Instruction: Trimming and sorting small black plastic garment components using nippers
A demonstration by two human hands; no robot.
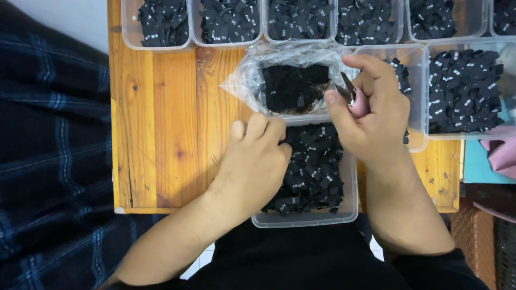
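Out past the left hand's far side hangs a dark plaid cloth (48, 134), soft and folded, beside the knotty orange pine of the desk (156, 123). The left hand (255, 161) rests knuckles-up, its grip curled loosely closed with fingertips dipping into the near clear plastic tub (301, 219), which brims with small black woven labels (317, 172), flat squares with tiny white marks. Just beyond those fingers lies a crinkled clear plastic bag (247, 80) holding a dense black wad of the same labels. To its right, the right hand (371, 107) has its grip closed around small pink-handled snips (352, 96), metal blades pointing toward the bag. Further right and above sit more clear tubs (462, 91) of labels, then pink fabric (502, 150)
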